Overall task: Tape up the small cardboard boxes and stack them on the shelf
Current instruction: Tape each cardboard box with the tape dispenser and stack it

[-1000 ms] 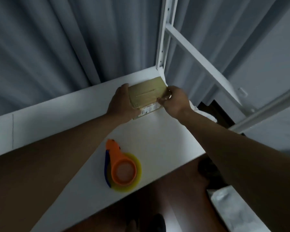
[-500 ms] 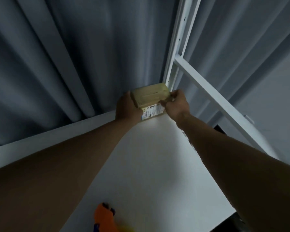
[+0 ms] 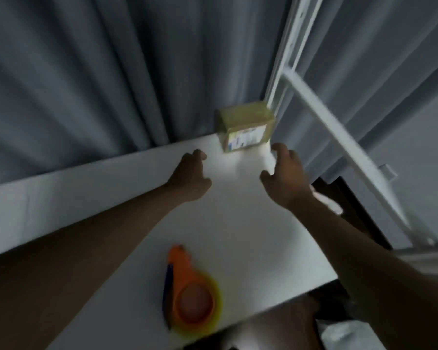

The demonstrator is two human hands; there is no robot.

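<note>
A small taped cardboard box (image 3: 243,122) with a white label on its near side stands at the far right corner of the white shelf (image 3: 238,223), against the white upright post (image 3: 286,54). My left hand (image 3: 191,176) hovers just short of the box on its left, fingers loosely curled, holding nothing. My right hand (image 3: 286,176) hovers to the box's right front, fingers spread and relaxed, also holding nothing. Neither hand touches the box. An orange tape dispenser (image 3: 190,294) with a yellowish roll lies on the shelf near its front edge.
Grey curtains (image 3: 111,72) hang behind the shelf. A white diagonal brace (image 3: 344,147) runs down along the shelf's right side. Beyond the shelf's right and front edges lie dark floor and a pale crumpled plastic bag (image 3: 349,334).
Both hands have let go of the box and drawn back toward me. The box stays in the far corner. The view has tilted down, showing the tape dispenser fully again.
</note>
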